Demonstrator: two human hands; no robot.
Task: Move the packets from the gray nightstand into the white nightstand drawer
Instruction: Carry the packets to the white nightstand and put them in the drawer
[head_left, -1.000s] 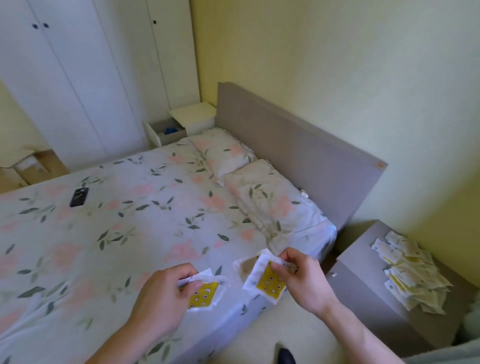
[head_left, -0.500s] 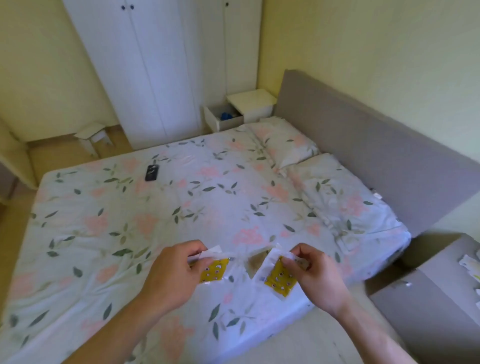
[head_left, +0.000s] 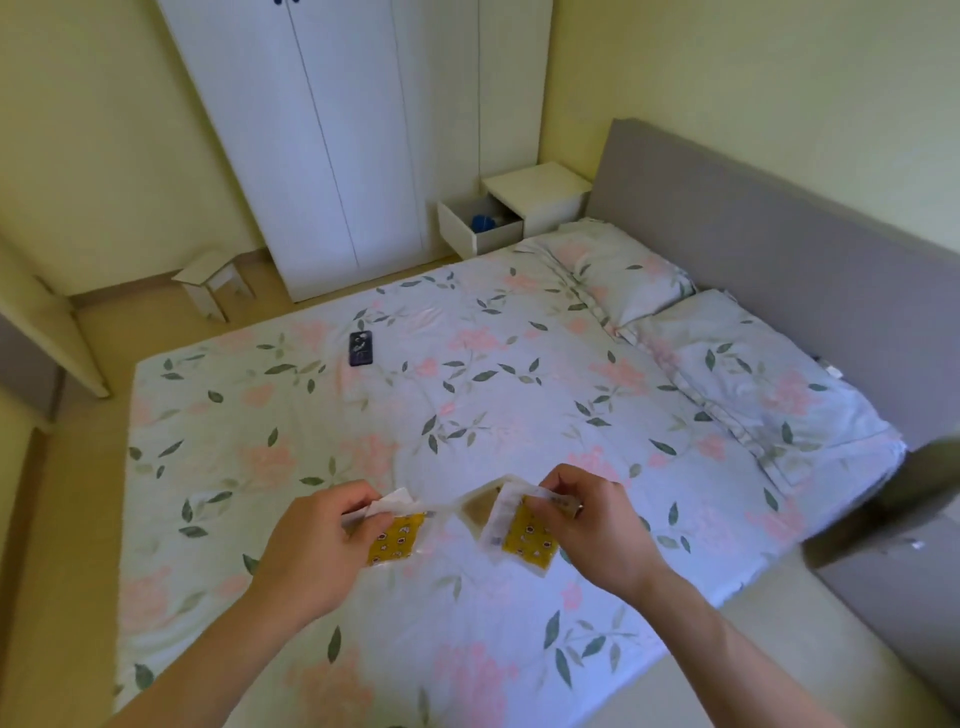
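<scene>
My left hand (head_left: 317, 551) pinches yellow-and-white packets (head_left: 396, 538) above the near edge of the bed. My right hand (head_left: 597, 530) pinches more yellow-and-white packets (head_left: 519, 535), one of them showing a brown face. The white nightstand (head_left: 540, 195) stands across the bed beside the headboard, its drawer (head_left: 480, 234) pulled open with something blue inside. Only a corner of the gray nightstand (head_left: 898, 561) shows at the right edge; its top is out of view.
A wide bed with a floral sheet (head_left: 467, 415) and two pillows lies between me and the white nightstand. A dark phone (head_left: 361, 349) rests on the sheet. A white wardrobe (head_left: 337, 130) and a small stool (head_left: 215, 280) stand beyond the bed.
The view has swung left, away from the gray nightstand and its packet pile. Both hands keep their packets and now hang over the bed, with the white nightstand nearer the frame's middle.
</scene>
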